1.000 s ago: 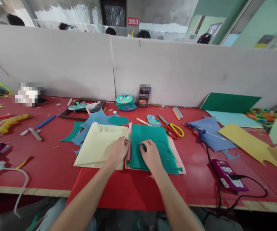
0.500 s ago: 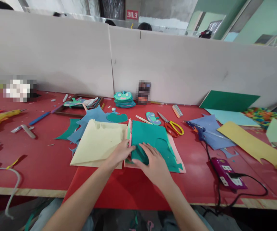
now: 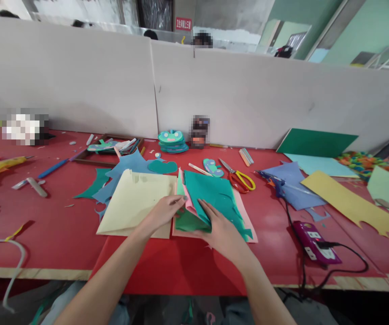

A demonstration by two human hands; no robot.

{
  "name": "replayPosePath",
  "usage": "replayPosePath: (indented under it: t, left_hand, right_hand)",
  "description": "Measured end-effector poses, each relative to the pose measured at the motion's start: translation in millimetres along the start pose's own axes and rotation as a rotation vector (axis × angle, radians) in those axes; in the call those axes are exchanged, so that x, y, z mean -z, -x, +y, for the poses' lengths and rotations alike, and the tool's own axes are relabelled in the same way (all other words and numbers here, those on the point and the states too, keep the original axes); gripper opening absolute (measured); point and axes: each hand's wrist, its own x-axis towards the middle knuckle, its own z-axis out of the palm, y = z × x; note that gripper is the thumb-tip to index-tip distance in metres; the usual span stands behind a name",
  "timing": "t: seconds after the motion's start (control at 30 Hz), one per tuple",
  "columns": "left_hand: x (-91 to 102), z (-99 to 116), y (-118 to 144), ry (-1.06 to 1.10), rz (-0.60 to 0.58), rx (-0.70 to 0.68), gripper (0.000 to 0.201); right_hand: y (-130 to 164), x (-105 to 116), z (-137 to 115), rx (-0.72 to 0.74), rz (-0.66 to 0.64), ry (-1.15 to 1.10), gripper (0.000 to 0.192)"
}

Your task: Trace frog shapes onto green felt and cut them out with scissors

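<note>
Head camera looked down on a red worktable where both hands worked a stack of coloured foam sheets. The left hand lay on the pale yellow sheet, fingertips pinching the edge of a pink sheet to peel it up from the stack. The right hand pressed flat with open fingers on the teal sheet, apparently to keep the layers from sliding while they were parted, exposing a green sheet beneath. Farther right lay yellow-handled scissors and a blue glue gun, its cord running to a purple power strip, all within easy reach. A stack of frog cutouts sat by the far partition.
</note>
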Motion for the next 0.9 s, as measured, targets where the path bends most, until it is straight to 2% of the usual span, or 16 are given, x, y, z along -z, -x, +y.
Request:
replayPosePath:
  t: [0.1, 0.17, 0.23, 0.3, 0.37, 0.43, 0.57, 0.7, 0.9]
  left_hand:
    - [-5.0, 2.3, 2.6, 0.109, -0.073, 0.053, 0.048]
    - [-8.6, 6.6, 5.5, 0.155, -0.149, 0.064, 0.048]
    - [-9.9, 10.0, 7.6, 0.089, -0.170, 0.026, 0.043]
    - [-8.5, 9.7, 8.1, -0.098, -0.052, 0.000, 0.034]
    - [-5.4, 5.1, 6.7, -0.291, 0.133, 0.027, 0.025]
    - [-2.4, -2.3, 3.8, -0.383, 0.244, 0.079, 0.022]
    - [-1.4, -14.5, -3.3, -0.388, 0.209, 0.145, 0.029]
    - [-5.9, -15.0, -3.9, -0.378, 0.192, 0.144, 0.031]
    - [-9.0, -14.2, 0.3, -0.448, 0.232, 0.111, 0.035]
  right_hand:
    - [3.8, -0.8, -1.4, 0.030, -0.012, -0.050, 0.074]
    - [2.3, -5.0, -1.2, -0.026, 0.085, -0.049, 0.064]
    - [-1.8, -10.6, 1.3, -0.102, 0.206, 0.005, 0.049]
    - [-6.5, -15.5, 6.1, -0.173, 0.303, 0.086, 0.041]
    - [-9.8, -18.1, 11.9, -0.237, 0.410, 0.149, 0.041]
    - [-11.3, -18.8, 16.8, -0.277, 0.502, 0.175, 0.044]
    - [-10.0, -17.0, 18.7, -0.276, 0.539, 0.173, 0.050]
    - [-6.7, -5.5, 14.6, -0.304, 0.558, 0.127, 0.050]
    - [1.3, 26.0, 22.7, -0.397, 0.788, 0.068, 0.046]
